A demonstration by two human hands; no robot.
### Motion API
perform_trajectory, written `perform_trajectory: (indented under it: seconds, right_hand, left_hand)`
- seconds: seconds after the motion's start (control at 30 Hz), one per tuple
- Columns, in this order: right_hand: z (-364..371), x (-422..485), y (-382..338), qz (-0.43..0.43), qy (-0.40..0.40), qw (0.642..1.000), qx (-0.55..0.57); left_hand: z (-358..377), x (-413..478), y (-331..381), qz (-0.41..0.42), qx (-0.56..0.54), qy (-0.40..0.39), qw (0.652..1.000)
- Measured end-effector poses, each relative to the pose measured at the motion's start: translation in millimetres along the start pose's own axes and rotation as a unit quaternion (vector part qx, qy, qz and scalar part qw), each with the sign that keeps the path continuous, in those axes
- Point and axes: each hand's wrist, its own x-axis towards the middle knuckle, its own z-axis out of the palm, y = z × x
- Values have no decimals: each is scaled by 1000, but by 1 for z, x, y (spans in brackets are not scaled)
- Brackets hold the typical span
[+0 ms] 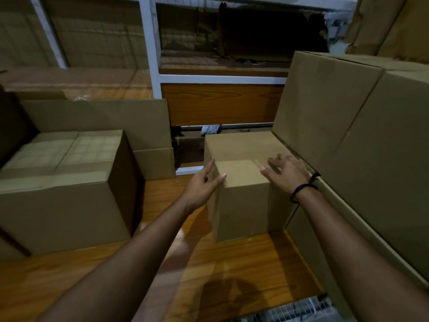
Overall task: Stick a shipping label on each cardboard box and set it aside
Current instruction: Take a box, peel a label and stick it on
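From my feed, the small cardboard box (pixel 243 205) sits in the middle of the frame on a wooden surface (pixel 232 263). It is upright and closed, with one vertical corner turned toward the camera. Its top looks a little longer along the line running away from me toward the upper right. A paler rectangular patch lies on the near part of the top, and I cannot tell whether it is a label or glare. The left hand (pixel 204 182) is at the box's left top edge, its fingers (pixel 212 162) straight and apart along that edge and the thumb reaching over the near corner; it grips nothing. The right hand (pixel 287 173) lies palm down on the right part of the top with fingers spread and flat, also holding nothing, and a black band (pixel 301 189) circles that wrist. Tall stacked cartons (pixel 348 124) crowd the box's right side, touching or nearly so. A large taped box (pixel 65 194) stands well apart at the left, with a flat cardboard sheet (pixel 104 119) behind it. A white rack frame (pixel 153 54) rises in the upper middle of the frame.
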Motion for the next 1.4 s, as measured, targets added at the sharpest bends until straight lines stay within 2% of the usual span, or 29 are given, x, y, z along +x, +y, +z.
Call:
perform_trajectory:
  seconds: [0.1,0.2,0.33,0.43,0.57,0.7,0.83,0.93,1.17,1.23,1.33,1.4]
  right_hand:
    - [-2,-9,-36,-22,19,999,42]
    - [3,-28,-101,-88,12,993,77]
    - [30,-58,-196,-199,-9,973,120]
    - [60,-67,-261,-228,-70,957,164]
    - [88,-62,-329,-192,-132,953,196]
    - [110,-54,-375,-142,-169,946,237]
    - [126,-52,-385,-94,-137,940,299]
    - [124,-58,-377,-98,-105,949,280]
    - [102,-112,-331,-81,-47,957,273]
    - [94,-133,-317,-79,-28,957,279]
    - [90,-165,-302,-70,-12,957,282]
    - [92,-178,-297,-63,-5,956,286]
  left_hand:
    - [-36,-25,-2,35,40,45,998]
    - [-94,-61,-9,51,128,135,981]
    - [-198,-108,-40,76,285,224,929]
    - [-263,-134,-65,14,419,244,874]
    - [-318,-152,-98,-53,532,206,820]
    - [-336,-150,-108,-28,591,190,784]
    - [-338,-147,-110,15,601,213,770]
    - [-335,-150,-113,68,581,230,778]
    - [-322,-179,-116,152,542,198,803]
    - [-317,-191,-118,143,484,216,836]
    - [-309,-209,-119,76,325,220,917]
    - [-302,-217,-120,57,268,217,937]
